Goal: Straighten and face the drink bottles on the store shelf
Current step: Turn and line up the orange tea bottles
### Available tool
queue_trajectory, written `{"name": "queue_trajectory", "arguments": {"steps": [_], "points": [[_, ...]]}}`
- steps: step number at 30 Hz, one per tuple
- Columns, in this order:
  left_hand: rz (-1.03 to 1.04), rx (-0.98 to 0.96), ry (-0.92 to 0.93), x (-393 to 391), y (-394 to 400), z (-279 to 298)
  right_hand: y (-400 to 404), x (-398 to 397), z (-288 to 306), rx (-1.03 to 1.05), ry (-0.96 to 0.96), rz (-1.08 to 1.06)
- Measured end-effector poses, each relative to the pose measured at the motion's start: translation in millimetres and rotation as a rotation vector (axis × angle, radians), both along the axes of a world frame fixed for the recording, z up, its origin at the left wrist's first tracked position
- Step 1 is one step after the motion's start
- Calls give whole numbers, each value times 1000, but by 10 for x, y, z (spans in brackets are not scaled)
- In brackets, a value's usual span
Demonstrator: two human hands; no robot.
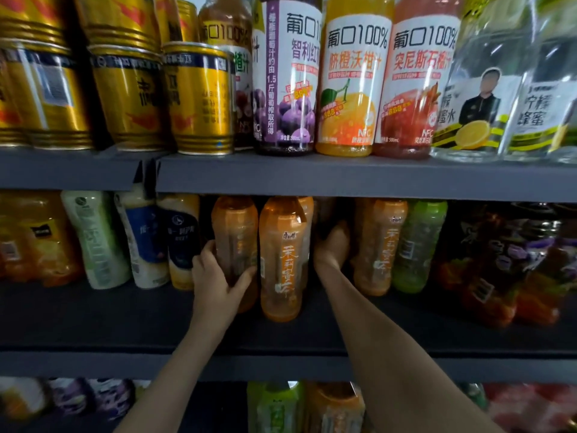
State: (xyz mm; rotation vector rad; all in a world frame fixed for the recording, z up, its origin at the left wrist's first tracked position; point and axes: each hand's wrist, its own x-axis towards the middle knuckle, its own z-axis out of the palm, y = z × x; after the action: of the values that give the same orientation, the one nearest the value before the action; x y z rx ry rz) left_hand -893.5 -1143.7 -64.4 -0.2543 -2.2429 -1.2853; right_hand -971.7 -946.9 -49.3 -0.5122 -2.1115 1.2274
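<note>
On the middle shelf (93,317) stand several orange tea bottles. My left hand (215,276) grips the leftmost orange bottle (234,232) low on its body, thumb on the right side; its label is turned away. Beside it a second orange bottle (282,260) stands further forward with its label facing out. My right hand (332,245) reaches deep into the gap behind that bottle, left of a third orange bottle (379,245); its fingers are hidden in the dark, so what they touch is unclear.
A green bottle (416,245) and dark patterned bottles (505,264) stand to the right, milk-tea bottles (143,239) to the left. The upper shelf (343,176) carries gold cans (199,98) and juice bottles (352,82). More bottles sit on the lowest level.
</note>
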Motion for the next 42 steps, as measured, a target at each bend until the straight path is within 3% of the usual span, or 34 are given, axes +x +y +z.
{"name": "queue_trajectory", "arguments": {"steps": [3, 18, 23, 26, 30, 32, 38, 40, 42], "points": [[-11, -10, -34, 38, 2, 61, -86, 170, 7, 74, -97, -81], [65, 71, -187, 289, 108, 269, -99, 1686, -49, 75, 60, -74], [114, 118, 29, 680, 63, 257, -120, 1534, 152, -72, 50, 10], [-9, 98, 43, 880, 46, 241, -94, 1449, 237, -90, -26, 10], [-324, 132, -199, 1062, 72, 220, -35, 1684, 274, 47, -86, 90], [-428, 181, -349, 1128, 93, 228, -12, 1863, 300, 12, -68, 194], [-748, 540, -875, 1410, 172, 310, -101, 2350, 436, -575, 54, 607], [-815, 664, -887, 1499, 176, 366, -125, 2452, 517, -621, 72, 675], [-775, 712, -783, 1536, 176, 379, -115, 2528, 597, -590, 39, 680]]}}
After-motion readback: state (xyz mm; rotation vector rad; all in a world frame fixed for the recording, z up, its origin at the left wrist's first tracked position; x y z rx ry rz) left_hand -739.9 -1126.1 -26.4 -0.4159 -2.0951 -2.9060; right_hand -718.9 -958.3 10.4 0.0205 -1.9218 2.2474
